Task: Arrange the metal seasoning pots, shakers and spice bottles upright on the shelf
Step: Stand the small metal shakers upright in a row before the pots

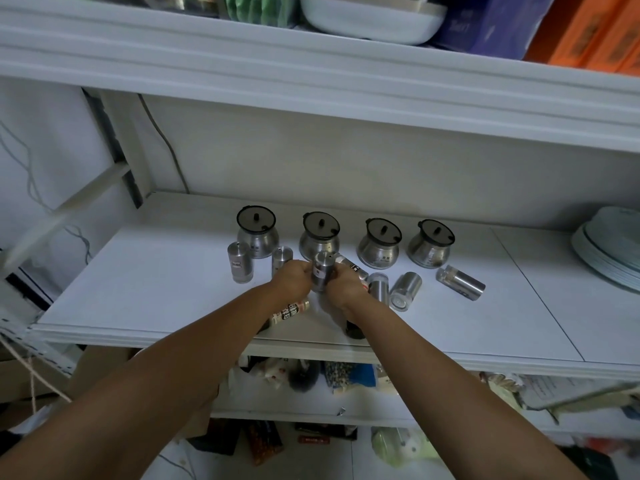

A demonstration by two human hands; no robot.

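Note:
Several metal seasoning pots with dark lids stand upright in a row on the white shelf [138, 292]; the leftmost pot [257, 237] and the rightmost pot [431, 244] mark its ends. Two metal shakers stand upright in front, one at the left [239, 267] and one beside it [282, 258]. My left hand [292, 279] and my right hand [343, 285] together grip a metal shaker [322, 270], held upright. Three shakers lie on their sides to the right, among them one [404, 292] and another [460, 282]. A labelled spice bottle [289, 311] lies under my left forearm.
A stack of pale plates [609, 251] sits at the shelf's right end. A dark-capped bottle [355, 332] lies near the front edge under my right forearm. The upper shelf holds boxes and a white basin [370, 22]. Bags fill the lower shelf.

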